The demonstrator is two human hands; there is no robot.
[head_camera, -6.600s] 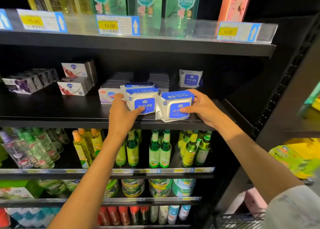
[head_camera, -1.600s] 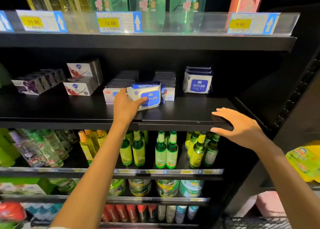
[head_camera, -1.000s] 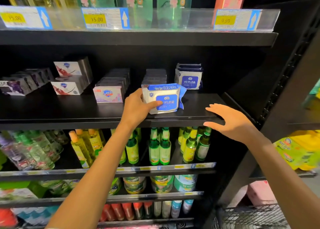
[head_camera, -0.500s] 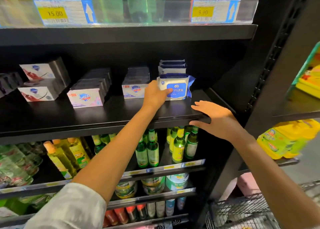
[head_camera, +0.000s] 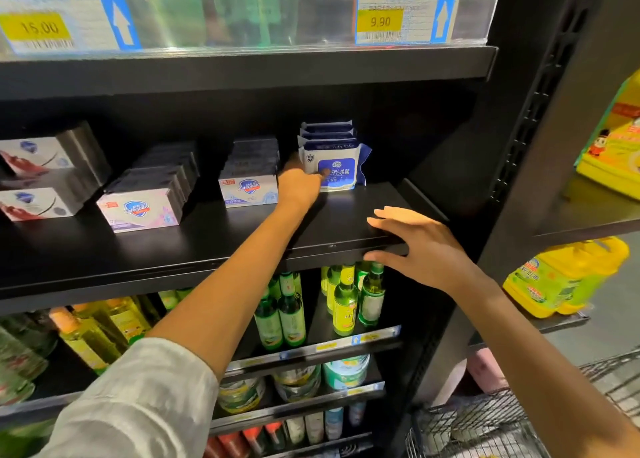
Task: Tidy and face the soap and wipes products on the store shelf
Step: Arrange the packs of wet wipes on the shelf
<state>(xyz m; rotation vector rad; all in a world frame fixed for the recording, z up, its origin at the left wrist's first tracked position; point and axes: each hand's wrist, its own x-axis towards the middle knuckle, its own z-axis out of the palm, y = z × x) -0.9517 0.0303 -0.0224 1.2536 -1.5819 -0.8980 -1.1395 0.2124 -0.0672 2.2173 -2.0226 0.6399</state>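
Wipes pack [head_camera: 337, 173] pinched by left hand [head_camera: 300, 187] | right hand [head_camera: 420, 244] flat, fingers apart, on shelf edge [head_camera: 242, 260]

Black store shelving [head_camera: 242, 246], clear price rail [head_camera: 242, 21] above; wire basket [head_camera: 485, 426], grey floor [head_camera: 609, 319], dim light

Head camera, single wide-angle view | looking forward and slightly down at a black shelf [head_camera: 214, 239] from arm's reach | facing the shelving head-on, upper ledge filling the top edge | both forearms entering from the bottom | wire cart [head_camera: 485, 430] showing lower right
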